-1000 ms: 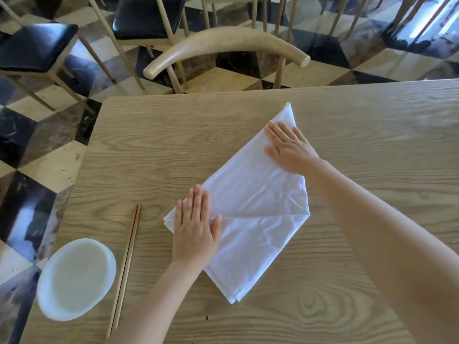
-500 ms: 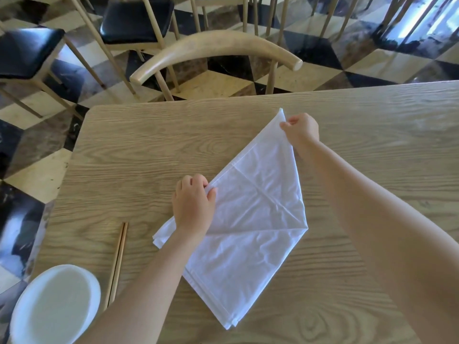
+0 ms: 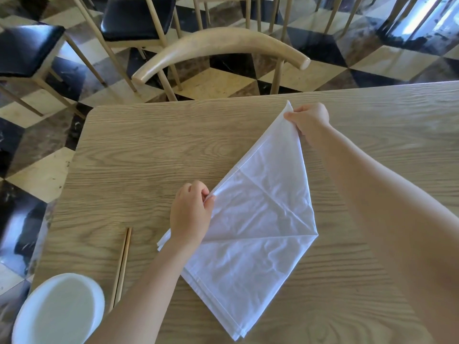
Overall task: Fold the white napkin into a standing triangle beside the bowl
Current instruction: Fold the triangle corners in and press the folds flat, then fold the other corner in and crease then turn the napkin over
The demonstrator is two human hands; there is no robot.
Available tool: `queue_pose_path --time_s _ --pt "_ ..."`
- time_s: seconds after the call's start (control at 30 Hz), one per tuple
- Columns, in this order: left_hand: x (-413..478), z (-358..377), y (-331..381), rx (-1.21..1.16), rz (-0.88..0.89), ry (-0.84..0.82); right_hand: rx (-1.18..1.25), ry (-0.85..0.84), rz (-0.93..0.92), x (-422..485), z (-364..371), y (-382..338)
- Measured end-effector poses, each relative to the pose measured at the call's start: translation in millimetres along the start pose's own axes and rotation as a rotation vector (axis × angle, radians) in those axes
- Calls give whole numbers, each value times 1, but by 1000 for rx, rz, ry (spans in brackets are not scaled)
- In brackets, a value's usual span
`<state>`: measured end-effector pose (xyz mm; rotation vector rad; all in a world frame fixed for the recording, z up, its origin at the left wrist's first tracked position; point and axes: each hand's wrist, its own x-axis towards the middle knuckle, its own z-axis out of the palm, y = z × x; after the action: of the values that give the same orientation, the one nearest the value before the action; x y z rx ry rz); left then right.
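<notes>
The white napkin [image 3: 258, 219] lies flat on the wooden worktop [image 3: 149, 155], folded into a kite shape with creases meeting at its right corner. Its long point reaches toward the far edge of the worktop and its blunt lower corner points toward the near edge, where layered hems show. The right hand [image 3: 308, 120] is closed in a pinch on the napkin's far tip, raising that tip slightly off the wood. The left hand [image 3: 191, 212] is closed in a pinch on the napkin's left edge, about midway along it, thumb and fingers gripping the cloth; the wrist lies over the napkin's left corner.

A pair of wooden chopsticks [image 3: 121, 266] lies on the worktop to the left of the napkin, near but apart from it, running roughly toward the near edge. The white bowl [image 3: 59, 311] sits at the near-left corner of the worktop, just left of the chopsticks and well apart from the napkin. Beyond the far edge stands a wooden chair [image 3: 218, 45] with a curved backrest, on a chequered floor [image 3: 323, 70].
</notes>
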<state>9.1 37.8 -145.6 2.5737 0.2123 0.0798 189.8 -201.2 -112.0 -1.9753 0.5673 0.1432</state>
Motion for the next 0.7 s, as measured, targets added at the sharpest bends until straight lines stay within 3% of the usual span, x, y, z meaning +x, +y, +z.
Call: queue_pose_path --time_s 0.4,0.7 --pt "-2 -4 -6 -36 -106 39 14 48 -20 -1 4 5" --pt "-20 -4 -18 242 107 171 -8 30 -57 -1 7 1"
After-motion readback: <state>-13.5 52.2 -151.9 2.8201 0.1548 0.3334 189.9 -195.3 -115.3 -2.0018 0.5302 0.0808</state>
